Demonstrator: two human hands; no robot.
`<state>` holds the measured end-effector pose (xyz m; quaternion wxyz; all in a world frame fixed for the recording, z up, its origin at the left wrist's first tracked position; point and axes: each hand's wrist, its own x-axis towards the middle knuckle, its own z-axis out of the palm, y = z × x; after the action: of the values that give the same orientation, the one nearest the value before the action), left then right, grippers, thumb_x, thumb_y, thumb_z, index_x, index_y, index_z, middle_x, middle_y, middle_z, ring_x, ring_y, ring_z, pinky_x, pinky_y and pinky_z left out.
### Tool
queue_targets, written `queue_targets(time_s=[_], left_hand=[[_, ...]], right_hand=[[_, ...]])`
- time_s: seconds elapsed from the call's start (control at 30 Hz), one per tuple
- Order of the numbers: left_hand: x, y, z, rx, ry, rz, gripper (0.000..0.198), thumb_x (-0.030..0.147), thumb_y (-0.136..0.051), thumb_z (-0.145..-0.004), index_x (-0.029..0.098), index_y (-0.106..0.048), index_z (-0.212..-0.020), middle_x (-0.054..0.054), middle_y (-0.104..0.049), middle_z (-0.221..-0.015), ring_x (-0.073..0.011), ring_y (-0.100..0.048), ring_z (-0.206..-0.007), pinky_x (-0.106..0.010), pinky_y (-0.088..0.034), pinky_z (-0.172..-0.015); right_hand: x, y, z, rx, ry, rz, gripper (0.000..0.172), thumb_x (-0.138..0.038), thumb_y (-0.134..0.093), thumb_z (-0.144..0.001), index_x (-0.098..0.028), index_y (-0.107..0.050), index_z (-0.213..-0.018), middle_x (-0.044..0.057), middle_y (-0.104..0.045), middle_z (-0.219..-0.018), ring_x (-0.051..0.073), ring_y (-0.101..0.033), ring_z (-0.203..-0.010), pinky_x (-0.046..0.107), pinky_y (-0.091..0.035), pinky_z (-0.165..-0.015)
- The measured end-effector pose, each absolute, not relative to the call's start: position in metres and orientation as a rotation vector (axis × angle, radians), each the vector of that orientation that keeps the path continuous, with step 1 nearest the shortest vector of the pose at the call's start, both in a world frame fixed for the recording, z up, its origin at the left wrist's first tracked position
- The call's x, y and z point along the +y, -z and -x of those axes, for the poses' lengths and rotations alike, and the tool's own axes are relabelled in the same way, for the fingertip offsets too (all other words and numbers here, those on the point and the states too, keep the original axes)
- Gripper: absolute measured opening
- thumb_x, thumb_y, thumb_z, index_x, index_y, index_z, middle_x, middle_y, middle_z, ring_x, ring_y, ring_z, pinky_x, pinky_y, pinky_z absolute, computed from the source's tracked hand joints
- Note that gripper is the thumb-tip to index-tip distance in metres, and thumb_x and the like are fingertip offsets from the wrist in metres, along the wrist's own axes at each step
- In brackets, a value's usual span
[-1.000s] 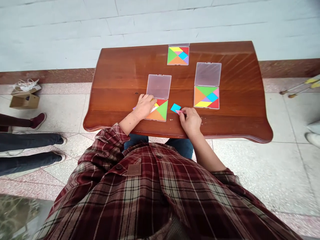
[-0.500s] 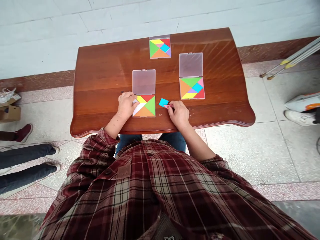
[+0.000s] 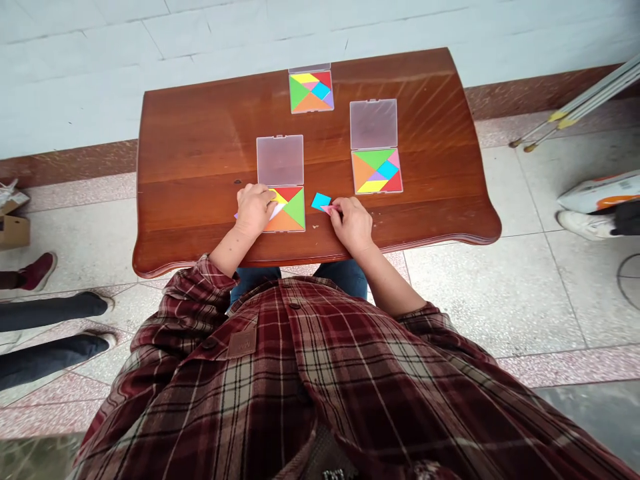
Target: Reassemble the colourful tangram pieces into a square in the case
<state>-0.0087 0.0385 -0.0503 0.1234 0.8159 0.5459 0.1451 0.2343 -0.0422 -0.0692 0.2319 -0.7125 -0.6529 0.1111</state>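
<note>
My left hand (image 3: 254, 209) rests curled on the left side of an open tangram case (image 3: 289, 209) holding red, green, orange and yellow pieces, its clear lid (image 3: 280, 160) folded back. A purple piece peeks out under that hand. My right hand (image 3: 352, 223) pinches a small pink piece (image 3: 327, 209) on the table. A loose blue square piece (image 3: 321, 201) lies just beyond it.
The wooden table (image 3: 200, 147) also carries a second open tangram case (image 3: 377, 171) at the right and a third (image 3: 311, 91) at the far edge. Another person's legs and shoes (image 3: 55, 320) are at the left; a shoe (image 3: 590, 220) is at the right.
The view has shifted, so the table sits further left and higher. My left hand slid slightly over the case; my right hand keeps its pinch on the pink piece.
</note>
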Motion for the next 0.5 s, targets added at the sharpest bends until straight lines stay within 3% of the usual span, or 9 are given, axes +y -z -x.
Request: queue_targets(time_s=[0.37,0.5], left_hand=[[0.034,0.051,0.003,1.635,-0.379,-2.370,0.014,0.024,-0.053,-0.088,0.018,-0.065,-0.090,-0.012,-0.067,-0.108,-0.0315,-0.055,-0.106,-0.052,-0.039,-0.096],[0.046,0.047,0.015,1.580,-0.456,-2.294,0.016,0.019,-0.049,-0.087,0.021,-0.064,-0.081,-0.006,-0.069,-0.100,-0.0241,-0.058,-0.098,-0.044,-0.042,-0.097]], right_hand=[[-0.042,0.070,-0.234,-1.805,-0.286,1.962,0.022,-0.033,-0.044,-0.096,-0.021,-0.063,-0.100,0.009,-0.067,-0.098,0.024,-0.060,-0.091,0.032,-0.044,-0.074],[-0.042,0.069,-0.234,-1.812,-0.298,1.979,0.023,-0.032,-0.043,-0.096,-0.021,-0.062,-0.101,0.010,-0.066,-0.100,0.024,-0.060,-0.092,0.032,-0.044,-0.074]])
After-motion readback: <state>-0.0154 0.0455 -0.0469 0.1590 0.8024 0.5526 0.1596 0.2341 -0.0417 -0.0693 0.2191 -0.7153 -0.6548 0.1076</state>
